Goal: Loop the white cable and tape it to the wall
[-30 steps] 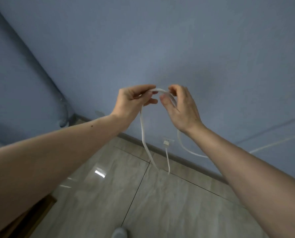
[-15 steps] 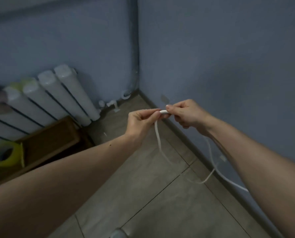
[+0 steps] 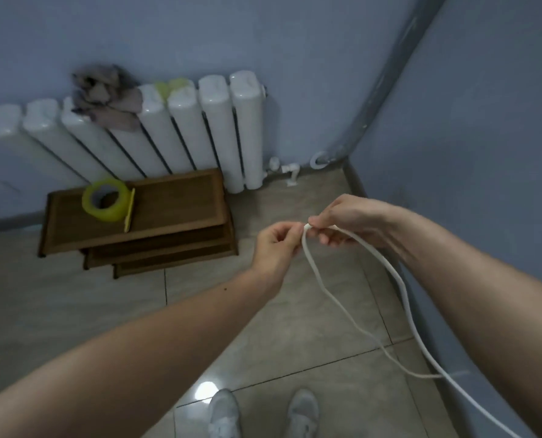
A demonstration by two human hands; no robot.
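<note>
While both hands (image 3: 276, 245) (image 3: 345, 222) pinch the white cable's (image 3: 314, 273) fold, loop formed; tape roll (image 3: 105, 200) left of it untouched, taping remains.

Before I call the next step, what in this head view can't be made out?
- Cable: its far end runs out at the bottom edge; the fold is hidden between the left hand and right hand.
- Tape roll: too blurred to find a free end.
- Bundle on the radiator: motion blur; can't tell what it is.
- Right wall: no tape spot discernible.
</note>
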